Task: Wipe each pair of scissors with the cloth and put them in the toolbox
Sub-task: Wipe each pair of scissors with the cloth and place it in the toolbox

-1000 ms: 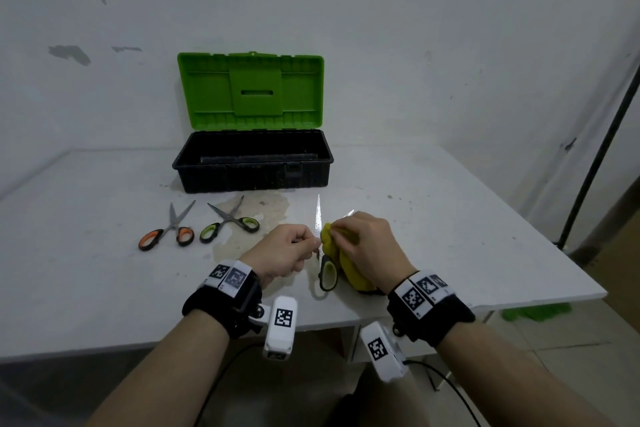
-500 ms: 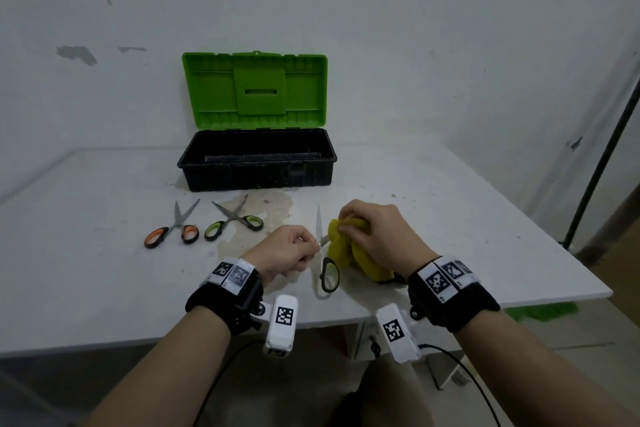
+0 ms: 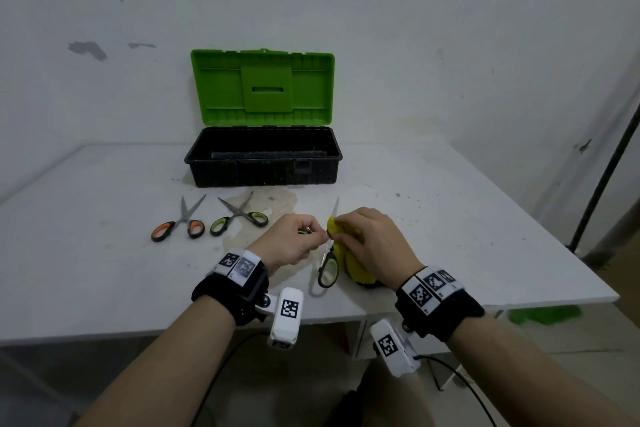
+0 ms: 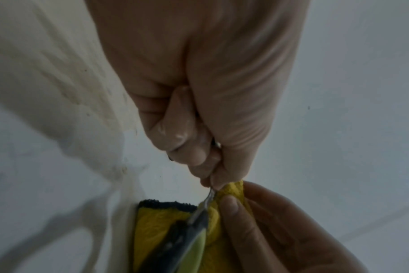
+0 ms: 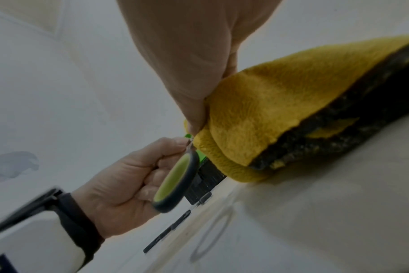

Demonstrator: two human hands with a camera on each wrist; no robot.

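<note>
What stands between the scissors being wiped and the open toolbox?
Nothing visible. The held scissors are in front of the toolbox, whose lid is up; bare table lies between. The other two pairs lie off to the left.

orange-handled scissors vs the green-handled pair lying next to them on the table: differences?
The orange-handled scissors have orange finger loops; the green-handled scissors on the table have lime-green ones. The orange pair's blades form a narrow V, while the green pair's blades are spread wide. The orange pair lies farther left. Both have steel blades, lie open and untouched on the white table, in front of the open toolbox.
</note>
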